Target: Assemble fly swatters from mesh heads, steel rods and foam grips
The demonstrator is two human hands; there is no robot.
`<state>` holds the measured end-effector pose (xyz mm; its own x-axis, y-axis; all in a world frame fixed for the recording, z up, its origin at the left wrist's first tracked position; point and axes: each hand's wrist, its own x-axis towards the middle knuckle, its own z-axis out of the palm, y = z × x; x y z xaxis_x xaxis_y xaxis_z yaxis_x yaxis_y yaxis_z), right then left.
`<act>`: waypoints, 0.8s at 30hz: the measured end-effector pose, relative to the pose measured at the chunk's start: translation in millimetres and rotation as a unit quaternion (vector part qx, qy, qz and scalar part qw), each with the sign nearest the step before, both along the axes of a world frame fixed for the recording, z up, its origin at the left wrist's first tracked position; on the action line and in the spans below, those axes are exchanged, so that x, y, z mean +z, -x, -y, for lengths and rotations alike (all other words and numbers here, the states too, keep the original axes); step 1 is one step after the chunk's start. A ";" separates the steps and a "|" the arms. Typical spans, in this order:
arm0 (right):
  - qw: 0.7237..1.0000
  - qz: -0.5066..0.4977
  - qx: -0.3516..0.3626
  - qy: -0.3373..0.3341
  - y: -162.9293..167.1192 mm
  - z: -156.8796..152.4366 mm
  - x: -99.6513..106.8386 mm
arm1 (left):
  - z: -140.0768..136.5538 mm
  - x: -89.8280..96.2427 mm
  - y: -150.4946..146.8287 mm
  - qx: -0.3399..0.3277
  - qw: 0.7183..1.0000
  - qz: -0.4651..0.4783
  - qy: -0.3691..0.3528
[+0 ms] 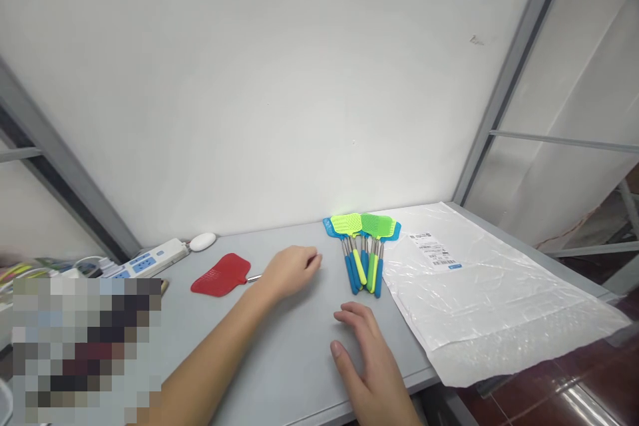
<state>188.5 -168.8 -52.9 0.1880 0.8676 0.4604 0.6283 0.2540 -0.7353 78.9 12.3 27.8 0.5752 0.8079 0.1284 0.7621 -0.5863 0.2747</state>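
Observation:
My left hand (pixel 292 271) is closed, reaching in from the lower left with its back toward me. From behind it runs the short metal shaft of a red fly swatter (pixel 222 275), whose perforated head lies on the grey table (pixel 284 359). The hand hides the handle of this swatter. My right hand (pixel 372 363) hovers over the table's front part, fingers apart and holding nothing. Just beyond it several fly swatters (pixel 362 253) lie in a fanned pile. Their heads are yellow, green and blue, their handles blue and yellow-green.
A large white plastic packing bag (pixel 464 279) with a printed label covers the table's right side and hangs over its front edge. At the left lie a power strip (pixel 150 259) and a white oval object (pixel 202 241). A pale wall panel (pixel 299 80) stands behind the table.

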 end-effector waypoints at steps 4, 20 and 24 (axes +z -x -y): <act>0.997 0.069 0.008 0.029 2.6 0.8 0.4 | 0.6 8.7 75.7 0.039 0.999 -0.001 0.001; 0.909 0.383 0.051 0.156 45.0 -45.7 39.6 | 28.6 -18.2 117.7 -0.013 0.997 0.036 0.068; 0.878 0.455 0.067 0.131 48.8 -76.2 81.1 | 33.6 -17.3 121.1 -0.020 0.996 0.035 0.086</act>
